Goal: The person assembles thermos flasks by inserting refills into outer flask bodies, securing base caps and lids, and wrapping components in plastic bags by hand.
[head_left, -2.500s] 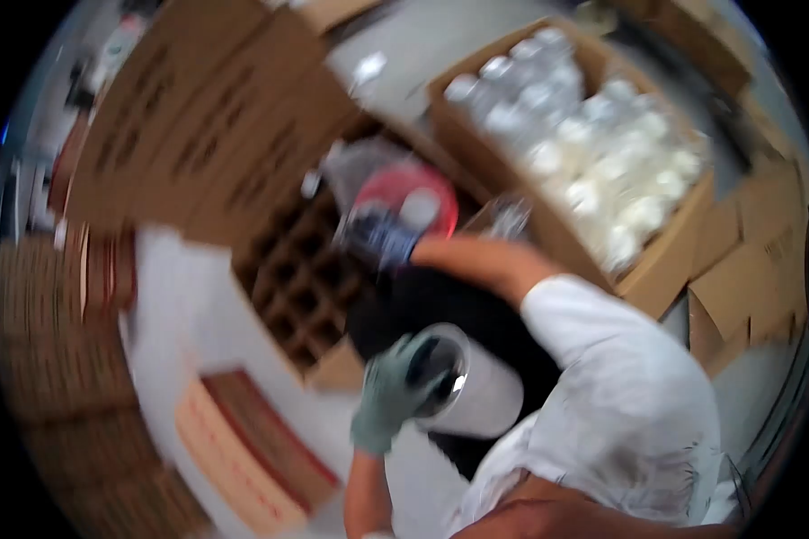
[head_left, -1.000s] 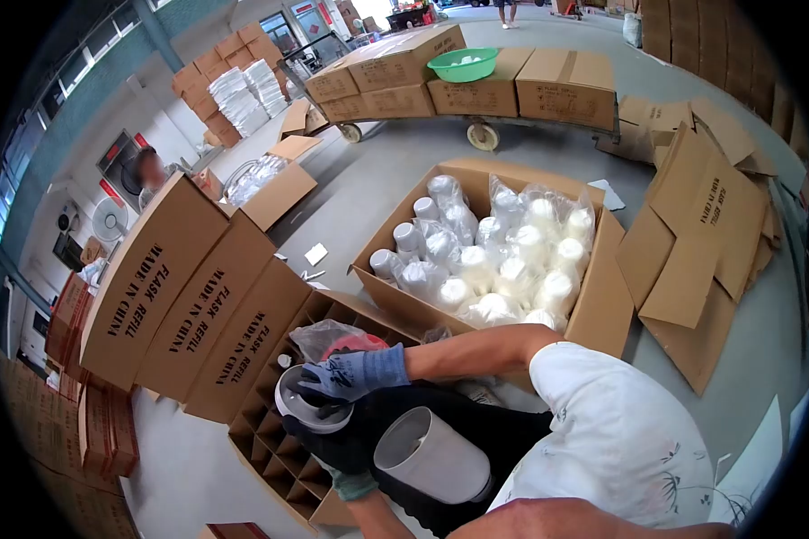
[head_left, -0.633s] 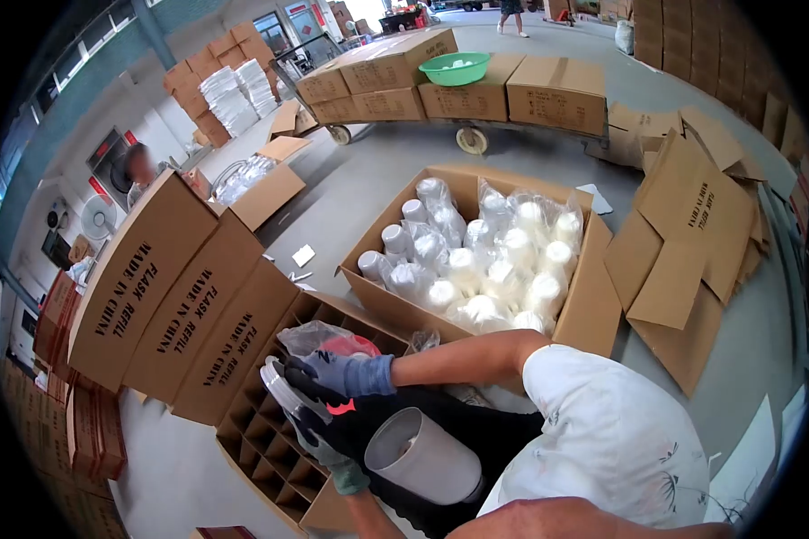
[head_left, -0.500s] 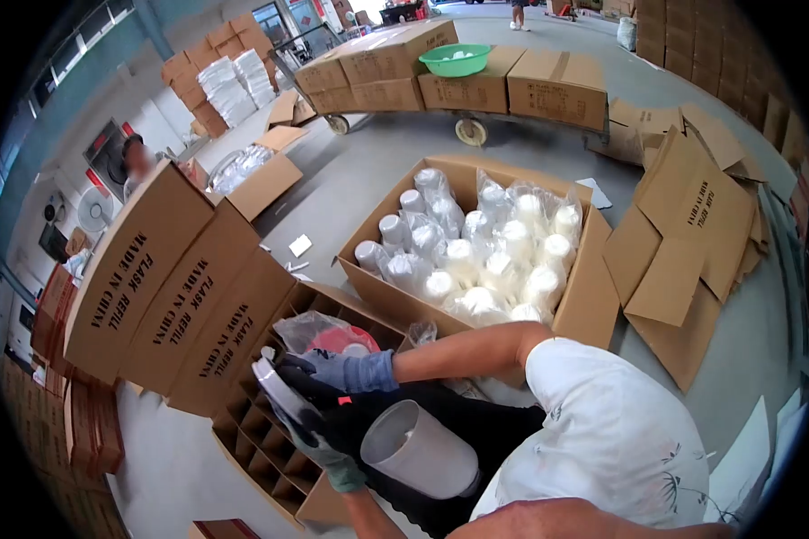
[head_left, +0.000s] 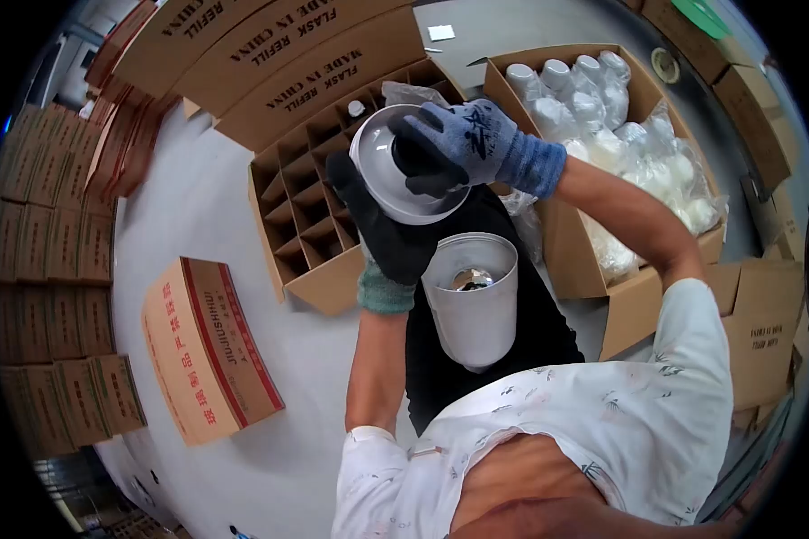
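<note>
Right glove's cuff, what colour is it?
The right glove's cuff is blue, clearest in the head view.

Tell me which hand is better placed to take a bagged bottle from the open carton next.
Probably the right hand: though its fingers are in the white dish, it is nearer the carton of bagged bottles; the left hand grips the dish's farther side.

We get one view, worn on the head: wide, round, dark-rimmed, aimed forward and steeply down. Nearest at 5 o'clock we look over the wearer's own shirt [head_left: 602, 413]. Close in, around 12 just off centre, we see the left hand [head_left: 388, 229] and right hand [head_left: 458, 148], looking down into a white round piece [head_left: 382, 171]. Divided carton [head_left: 283, 211] at 10–11, bottle carton [head_left: 571, 247] at 2, both from above. Farther off: stacked cartons [head_left: 54, 225] at 9. Floor [head_left: 189, 220] fills between.
</note>
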`<state>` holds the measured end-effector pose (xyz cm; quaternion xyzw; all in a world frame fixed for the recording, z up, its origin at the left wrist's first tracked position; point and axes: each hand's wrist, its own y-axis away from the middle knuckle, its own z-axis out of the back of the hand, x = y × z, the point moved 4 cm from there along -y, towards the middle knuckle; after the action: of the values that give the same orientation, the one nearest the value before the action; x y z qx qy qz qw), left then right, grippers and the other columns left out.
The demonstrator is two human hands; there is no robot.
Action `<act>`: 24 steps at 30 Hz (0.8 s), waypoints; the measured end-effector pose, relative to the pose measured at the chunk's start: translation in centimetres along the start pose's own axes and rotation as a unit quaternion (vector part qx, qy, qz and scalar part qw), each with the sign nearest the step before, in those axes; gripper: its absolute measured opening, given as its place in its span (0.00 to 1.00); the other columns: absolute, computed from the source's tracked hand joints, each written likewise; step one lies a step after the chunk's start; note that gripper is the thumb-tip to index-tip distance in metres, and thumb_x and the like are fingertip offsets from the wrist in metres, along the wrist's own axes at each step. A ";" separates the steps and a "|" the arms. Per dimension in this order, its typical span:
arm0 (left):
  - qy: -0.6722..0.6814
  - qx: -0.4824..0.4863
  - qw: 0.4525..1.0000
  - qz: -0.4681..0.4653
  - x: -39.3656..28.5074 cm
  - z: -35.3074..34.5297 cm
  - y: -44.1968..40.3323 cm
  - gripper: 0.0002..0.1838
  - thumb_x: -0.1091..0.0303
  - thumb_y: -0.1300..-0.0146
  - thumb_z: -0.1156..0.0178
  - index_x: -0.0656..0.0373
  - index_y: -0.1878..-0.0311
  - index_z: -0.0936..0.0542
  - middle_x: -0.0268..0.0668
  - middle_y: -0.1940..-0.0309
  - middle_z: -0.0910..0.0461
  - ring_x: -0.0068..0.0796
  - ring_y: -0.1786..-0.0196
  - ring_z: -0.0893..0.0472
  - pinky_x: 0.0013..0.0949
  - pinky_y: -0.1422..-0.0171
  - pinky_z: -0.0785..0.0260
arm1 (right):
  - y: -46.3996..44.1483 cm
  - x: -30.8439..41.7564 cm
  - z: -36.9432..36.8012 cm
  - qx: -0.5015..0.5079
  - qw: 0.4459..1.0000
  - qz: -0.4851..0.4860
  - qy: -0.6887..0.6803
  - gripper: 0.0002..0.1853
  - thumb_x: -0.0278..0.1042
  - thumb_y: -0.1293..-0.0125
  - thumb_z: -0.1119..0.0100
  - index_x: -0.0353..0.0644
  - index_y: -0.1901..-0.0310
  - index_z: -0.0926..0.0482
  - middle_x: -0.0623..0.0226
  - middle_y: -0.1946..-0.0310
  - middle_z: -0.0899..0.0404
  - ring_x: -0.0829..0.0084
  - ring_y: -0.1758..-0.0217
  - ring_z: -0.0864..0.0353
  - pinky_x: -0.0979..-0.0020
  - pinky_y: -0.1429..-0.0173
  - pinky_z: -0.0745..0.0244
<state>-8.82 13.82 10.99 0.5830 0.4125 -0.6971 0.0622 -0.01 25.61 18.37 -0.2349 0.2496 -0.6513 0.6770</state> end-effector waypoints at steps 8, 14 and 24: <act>-0.207 0.006 0.963 -0.175 -2.7 -2.3 -2.2 0.37 0.72 0.49 0.30 0.58 0.34 0.33 0.42 0.39 0.29 0.41 0.34 0.35 0.43 0.32 0.41 | 4.3 -1.0 -7.7 -0.056 0.817 -0.313 -0.481 0.28 0.41 0.33 0.45 0.42 0.34 0.38 0.61 0.42 0.30 0.68 0.43 0.28 0.68 0.41 0.29; -0.222 0.198 0.940 -0.168 -1.5 -0.4 -3.2 0.34 0.60 0.52 0.28 0.56 0.39 0.26 0.43 0.40 0.28 0.46 0.36 0.33 0.44 0.34 0.36 | 6.7 0.9 -6.5 -0.063 0.631 -0.241 -0.735 0.35 0.29 0.34 0.44 0.46 0.29 0.48 0.66 0.34 0.38 0.72 0.33 0.36 0.70 0.28 0.40; 0.047 0.178 0.977 0.108 -1.7 -1.5 -2.2 0.42 0.67 0.42 0.34 0.56 0.29 0.47 0.44 0.36 0.37 0.38 0.35 0.32 0.39 0.31 0.36 | 4.3 -1.5 -0.8 0.086 0.985 0.133 0.069 0.29 0.52 0.43 0.37 0.50 0.42 0.28 0.51 0.47 0.26 0.54 0.51 0.21 0.61 0.53 0.21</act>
<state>-8.37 15.54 13.59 0.6579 0.2193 -0.7204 0.0132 2.69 27.26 15.04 -0.0949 0.2679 -0.5894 0.7562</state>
